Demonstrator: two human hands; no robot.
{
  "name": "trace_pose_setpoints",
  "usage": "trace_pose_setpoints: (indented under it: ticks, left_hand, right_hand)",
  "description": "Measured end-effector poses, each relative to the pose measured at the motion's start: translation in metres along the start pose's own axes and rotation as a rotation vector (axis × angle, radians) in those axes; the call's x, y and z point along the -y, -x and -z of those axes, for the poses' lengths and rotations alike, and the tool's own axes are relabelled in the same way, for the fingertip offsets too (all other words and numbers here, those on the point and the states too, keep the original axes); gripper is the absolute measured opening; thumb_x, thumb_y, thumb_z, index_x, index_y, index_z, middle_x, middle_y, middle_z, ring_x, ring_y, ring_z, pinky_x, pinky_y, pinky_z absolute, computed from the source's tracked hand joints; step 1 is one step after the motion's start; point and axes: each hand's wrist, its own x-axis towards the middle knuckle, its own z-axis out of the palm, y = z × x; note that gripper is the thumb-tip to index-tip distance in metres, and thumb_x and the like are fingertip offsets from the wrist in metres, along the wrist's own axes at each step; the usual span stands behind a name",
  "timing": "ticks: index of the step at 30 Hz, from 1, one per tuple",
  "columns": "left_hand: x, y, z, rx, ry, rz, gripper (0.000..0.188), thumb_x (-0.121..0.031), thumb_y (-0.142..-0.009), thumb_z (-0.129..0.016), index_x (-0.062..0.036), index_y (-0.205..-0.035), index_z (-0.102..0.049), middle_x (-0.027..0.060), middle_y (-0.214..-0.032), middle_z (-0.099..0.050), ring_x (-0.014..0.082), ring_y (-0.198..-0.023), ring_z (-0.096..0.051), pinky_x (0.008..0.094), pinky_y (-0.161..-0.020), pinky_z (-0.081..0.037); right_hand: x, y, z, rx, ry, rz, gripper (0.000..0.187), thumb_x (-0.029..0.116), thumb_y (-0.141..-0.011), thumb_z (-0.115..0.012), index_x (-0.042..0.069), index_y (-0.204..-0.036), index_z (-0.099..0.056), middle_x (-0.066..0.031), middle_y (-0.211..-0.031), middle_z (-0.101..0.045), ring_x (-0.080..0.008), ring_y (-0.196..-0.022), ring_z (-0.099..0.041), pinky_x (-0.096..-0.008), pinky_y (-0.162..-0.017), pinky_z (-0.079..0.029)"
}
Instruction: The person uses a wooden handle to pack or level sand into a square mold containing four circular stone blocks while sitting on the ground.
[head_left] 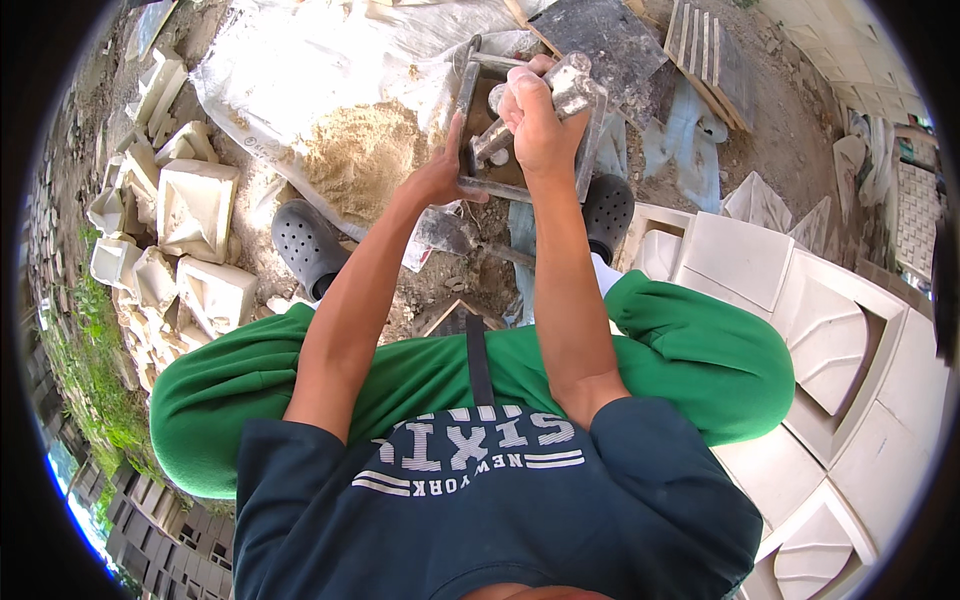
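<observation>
My right hand (535, 115) is closed around a grey, cement-crusted tool (572, 85) shaped like a mallet, with a thick rounded end. That tool sits over a grey metal frame mould (588, 150), whose inside is largely hidden by it and by my hand. My left hand (437, 178) grips the mould's near left corner, thumb along its side and fingers at the lower edge. Just below the mould lies a trowel (447, 232) with a dirty blade. A heap of sandy powder (365, 155) rests on a white sheet (270, 75), left of the mould.
Pale cast blocks (198, 210) are piled at the left. More cast blocks (735, 258) stand in rows at the right. A dark board (605, 45) and a slatted wooden panel (708, 65) lie beyond the mould. My clogs (305, 240) flank the work area.
</observation>
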Motion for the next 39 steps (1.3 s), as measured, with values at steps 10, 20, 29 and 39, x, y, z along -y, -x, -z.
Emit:
trace_pose_setpoints:
  ticks: [10,20,29,39]
  left_hand:
    - [-0.004,0.002,0.004,-0.025,0.066,-0.07,0.143,-0.042,-0.058,-0.088,-0.0148,-0.145,0.022,0.0345,-0.136,-0.039,0.0449,-0.126,-0.042,0.0466,-0.105,-0.036]
    - [-0.007,0.002,0.003,-0.017,0.034,-0.01,0.143,-0.042,-0.058,-0.088,-0.015,-0.146,0.021,0.0362,-0.133,-0.04,0.0471,-0.124,-0.043,0.0489,-0.104,-0.037]
    - [0.001,0.001,0.002,-0.019,0.03,-0.015,0.143,-0.045,-0.058,-0.087,-0.014,-0.146,0.022,0.0372,-0.131,-0.042,0.0485,-0.124,-0.042,0.0491,-0.104,-0.037]
    - [-0.004,0.003,0.004,-0.009,-0.049,-0.008,0.145,-0.051,-0.057,-0.086,-0.0178,-0.144,0.026,0.0387,-0.125,-0.046,0.0487,-0.119,-0.047,0.0479,-0.102,-0.04]
  right_hand:
    - [0.003,-0.002,-0.003,-0.078,0.062,0.086,0.01,0.009,-0.083,-0.062,0.002,-0.077,-0.059,0.0027,-0.066,-0.055,-0.0043,-0.06,-0.048,-0.0226,-0.056,-0.04]
    - [0.024,0.0,-0.006,-0.184,-0.001,0.083,0.009,0.008,-0.082,-0.063,0.001,-0.077,-0.06,0.0022,-0.062,-0.054,-0.004,-0.055,-0.047,-0.0219,-0.05,-0.038]
    - [0.035,0.002,-0.025,-0.158,0.085,0.139,0.024,0.004,-0.08,-0.053,0.01,-0.063,-0.038,0.0008,-0.049,-0.037,-0.0074,-0.039,-0.031,-0.0237,-0.038,-0.027]
    - [0.004,0.001,-0.004,0.06,0.227,0.123,0.013,0.007,-0.083,-0.051,0.005,-0.071,-0.045,-0.0004,-0.053,-0.039,-0.0076,-0.042,-0.032,-0.0247,-0.04,-0.027]
